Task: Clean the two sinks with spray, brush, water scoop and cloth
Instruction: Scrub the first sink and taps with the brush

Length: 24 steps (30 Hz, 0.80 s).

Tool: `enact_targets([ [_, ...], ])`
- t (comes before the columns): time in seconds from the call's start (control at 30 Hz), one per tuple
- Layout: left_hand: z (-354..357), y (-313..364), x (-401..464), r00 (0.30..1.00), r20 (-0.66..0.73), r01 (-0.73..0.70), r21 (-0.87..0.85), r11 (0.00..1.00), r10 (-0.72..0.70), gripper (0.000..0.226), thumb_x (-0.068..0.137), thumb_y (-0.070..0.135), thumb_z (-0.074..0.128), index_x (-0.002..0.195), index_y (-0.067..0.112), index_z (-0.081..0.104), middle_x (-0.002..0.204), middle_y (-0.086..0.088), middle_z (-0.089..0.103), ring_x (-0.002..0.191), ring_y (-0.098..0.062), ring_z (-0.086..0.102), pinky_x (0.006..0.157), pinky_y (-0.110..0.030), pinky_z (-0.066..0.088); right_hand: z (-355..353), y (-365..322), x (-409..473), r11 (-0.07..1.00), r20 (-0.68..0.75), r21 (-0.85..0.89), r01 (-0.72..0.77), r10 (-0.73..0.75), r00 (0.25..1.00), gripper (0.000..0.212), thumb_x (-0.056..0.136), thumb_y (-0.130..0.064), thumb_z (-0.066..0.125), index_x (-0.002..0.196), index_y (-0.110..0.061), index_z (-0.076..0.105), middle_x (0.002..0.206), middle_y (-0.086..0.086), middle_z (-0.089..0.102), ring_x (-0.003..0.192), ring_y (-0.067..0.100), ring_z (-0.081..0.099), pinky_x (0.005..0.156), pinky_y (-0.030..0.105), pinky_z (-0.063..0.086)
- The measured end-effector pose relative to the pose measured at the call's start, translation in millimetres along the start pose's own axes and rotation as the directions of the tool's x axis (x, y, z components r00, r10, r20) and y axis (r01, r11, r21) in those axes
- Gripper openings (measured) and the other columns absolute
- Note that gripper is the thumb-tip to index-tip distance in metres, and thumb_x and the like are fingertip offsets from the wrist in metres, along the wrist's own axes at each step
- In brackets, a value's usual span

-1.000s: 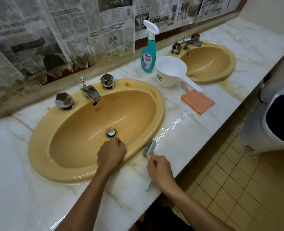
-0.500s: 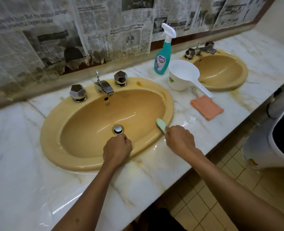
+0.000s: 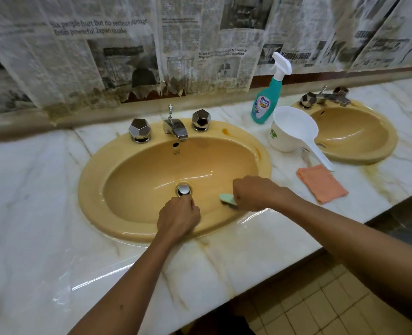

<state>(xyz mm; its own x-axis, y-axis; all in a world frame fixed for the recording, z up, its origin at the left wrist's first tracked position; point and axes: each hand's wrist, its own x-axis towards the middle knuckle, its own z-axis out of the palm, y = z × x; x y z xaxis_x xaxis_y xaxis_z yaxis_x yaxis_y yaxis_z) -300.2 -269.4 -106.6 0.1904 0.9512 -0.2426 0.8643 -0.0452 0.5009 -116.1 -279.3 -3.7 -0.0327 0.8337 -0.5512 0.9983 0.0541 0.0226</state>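
A yellow oval sink (image 3: 91,189) is set in the marble counter in front of me. My right hand (image 3: 255,193) grips a mint-green brush (image 3: 227,199), whose head lies against the bowl's near right wall. My left hand (image 3: 178,217) rests as a fist on the bowl's front edge, just below the chrome drain plug (image 3: 183,190). I see nothing in its fingers. A second yellow sink (image 3: 369,151) lies to the right. Between the sinks stand a teal spray bottle (image 3: 265,105) and a white water scoop (image 3: 291,129). An orange cloth (image 3: 322,183) lies flat near the counter's front.
Chrome taps (image 3: 174,126) sit behind the near sink, and another set (image 3: 323,97) behind the far one. Stained newspaper (image 3: 127,56) covers the wall. The marble counter (image 3: 43,238) is wet and glossy. Tiled floor (image 3: 308,308) lies below the counter edge.
My right hand has carried the brush from the counter beside the sink over the rim and down into the bowl. The left hand has stayed by the drain. The view shifted left.
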Motion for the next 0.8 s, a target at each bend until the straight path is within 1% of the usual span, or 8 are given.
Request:
enact_targets([
  [0.1, 3.1, 0.2, 1.9, 0.999, -0.017, 0.045, 0.000, 0.999, -0.045, 0.019, 0.088, 0.024, 0.046, 0.095, 0.017, 0.062, 0.095, -0.005, 0.064, 0.085, -0.028, 0.058, 0.073, -0.035, 0.050, -29.9, 13.7, 24.6, 0.995, 0.187, -0.073, 0.065, -0.050, 0.981, 0.017, 0.089, -0.018, 0.058, 0.076, -0.013, 0.049, 0.076, 0.002, 0.053, 0.083, 0.028, 0.054, 0.067, 0.034, 0.042],
  [0.17, 4.4, 0.4, 3.0, 0.997, -0.021, 0.075, -0.003, 0.997, -0.075, 0.018, 0.088, 0.025, 0.047, 0.094, 0.017, 0.062, 0.094, -0.004, 0.063, 0.084, -0.029, 0.058, 0.073, -0.035, 0.050, -49.5, 31.4, 40.2, 0.944, 0.179, -0.329, 0.001, 0.062, 0.982, 0.006, 0.088, -0.011, 0.056, 0.091, -0.008, 0.060, 0.087, 0.001, 0.060, 0.077, 0.025, 0.054, 0.062, 0.030, 0.039],
  [0.2, 4.5, 0.8, 3.2, 0.996, -0.023, 0.091, 0.000, 0.996, -0.091, 0.018, 0.087, 0.025, 0.047, 0.093, 0.017, 0.061, 0.094, -0.004, 0.063, 0.083, -0.029, 0.058, 0.072, -0.035, 0.050, -50.8, 36.1, 48.1, 0.886, 0.158, -0.463, -0.015, 0.099, 0.982, 0.017, 0.086, -0.010, 0.057, 0.102, -0.009, 0.064, 0.095, 0.001, 0.064, 0.073, 0.022, 0.055, 0.058, 0.028, 0.038],
  [0.27, 5.3, 2.1, 4.3, 0.992, -0.031, 0.124, -0.005, 0.992, -0.124, 0.017, 0.086, 0.025, 0.047, 0.092, 0.016, 0.061, 0.092, -0.004, 0.062, 0.083, -0.029, 0.058, 0.072, -0.036, 0.051, -41.4, 23.5, 58.7, 0.841, 0.240, -0.531, 0.104, 0.032, 0.970, 0.021, 0.086, -0.009, 0.056, 0.103, -0.009, 0.068, 0.096, 0.003, 0.068, 0.068, 0.020, 0.055, 0.052, 0.025, 0.035],
  [0.37, 6.0, 4.4, 5.0, 0.986, -0.064, 0.152, -0.003, 0.988, -0.152, 0.017, 0.087, 0.025, 0.048, 0.093, 0.016, 0.062, 0.094, -0.005, 0.062, 0.084, -0.030, 0.059, 0.072, -0.036, 0.050, -34.6, -12.0, 74.5, 0.932, 0.400, -0.247, 0.266, -0.152, 0.904, 0.010, 0.088, -0.010, 0.054, 0.079, -0.009, 0.057, 0.069, 0.006, 0.053, 0.056, 0.021, 0.039, 0.047, 0.025, 0.029],
  [0.47, 6.9, 4.8, 3.9, 0.976, -0.116, 0.186, -0.002, 0.983, -0.185, 0.021, 0.089, 0.025, 0.048, 0.099, 0.016, 0.064, 0.097, -0.007, 0.063, 0.088, -0.032, 0.059, 0.074, -0.037, 0.051, -54.8, -1.0, 88.7, 0.976, 0.535, -0.011, 0.218, -0.178, 0.826, 0.005, 0.087, -0.010, 0.060, 0.083, -0.013, 0.061, 0.062, 0.003, 0.045, 0.050, 0.016, 0.030, 0.048, 0.023, 0.025],
  [0.63, 11.1, 4.2, 5.4, 0.955, -0.160, 0.250, -0.017, 0.968, -0.250, 0.022, 0.088, 0.024, 0.047, 0.099, 0.017, 0.065, 0.097, -0.007, 0.064, 0.085, -0.030, 0.058, 0.071, -0.034, 0.049, -48.2, 29.6, 97.1, 0.787, 0.335, -0.572, 0.230, -0.032, 0.942, 0.018, 0.092, -0.015, 0.050, 0.079, -0.011, 0.063, 0.069, 0.002, 0.056, 0.059, 0.018, 0.047, 0.054, 0.026, 0.038],
  [0.8, 15.0, 4.8, 6.8, 0.935, -0.199, 0.299, -0.006, 0.954, -0.294, 0.021, 0.087, 0.024, 0.049, 0.099, 0.020, 0.066, 0.098, -0.006, 0.067, 0.084, -0.029, 0.057, 0.069, -0.032, 0.045, -32.6, 9.8, 110.6, 0.943, 0.534, -0.022, 0.331, -0.268, 0.802, 0.021, 0.085, -0.011, 0.060, 0.066, -0.014, 0.052, 0.059, 0.003, 0.036, 0.052, 0.020, 0.024, 0.048, 0.025, 0.021],
])
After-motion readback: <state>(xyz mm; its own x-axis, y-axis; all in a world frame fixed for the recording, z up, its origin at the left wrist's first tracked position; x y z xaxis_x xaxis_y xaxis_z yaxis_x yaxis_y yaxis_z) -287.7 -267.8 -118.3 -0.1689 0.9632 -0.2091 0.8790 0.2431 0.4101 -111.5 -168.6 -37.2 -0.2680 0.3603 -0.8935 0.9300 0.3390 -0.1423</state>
